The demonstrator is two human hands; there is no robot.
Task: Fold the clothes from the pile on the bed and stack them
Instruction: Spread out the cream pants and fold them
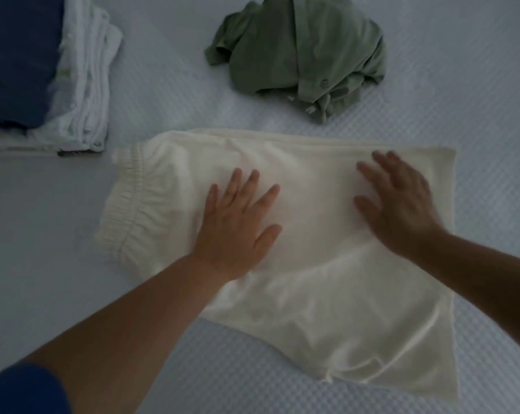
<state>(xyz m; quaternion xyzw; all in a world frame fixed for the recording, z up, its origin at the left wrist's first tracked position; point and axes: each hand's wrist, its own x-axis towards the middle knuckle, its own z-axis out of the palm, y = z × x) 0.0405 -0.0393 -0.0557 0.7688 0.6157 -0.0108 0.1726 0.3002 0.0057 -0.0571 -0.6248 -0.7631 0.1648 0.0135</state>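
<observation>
A cream-coloured garment [327, 234] lies spread flat on the bed [476, 100], in the middle of the view. Its gathered elastic waistband [124, 204] points to the left, and the cloth runs out to the right and toward the lower right, where one corner ends in a point. The upper edge is doubled over, with a second layer showing along it.

Both hands rest on top of this garment. The left hand [238, 222] lies palm down near the waistband, its fingers straight and spread, pressing the cloth and gripping nothing. The right hand [402, 201] lies palm down farther right, near the garment's upper right corner; its fingers are also stretched out flat and hold nothing, though this hand is somewhat blurred. The two hands are apart, with bare cloth between them. A blue sleeve [23, 389] shows at the lower left corner on the left arm.

Beyond the garment, toward the top centre, a crumpled green shirt [300, 52] sits in a heap on the bed, apart from the cream cloth. At the upper left stands a stack of folded clothes: a dark blue piece [17, 58] on top and white folded pieces [85, 85] beneath and beside it.
</observation>
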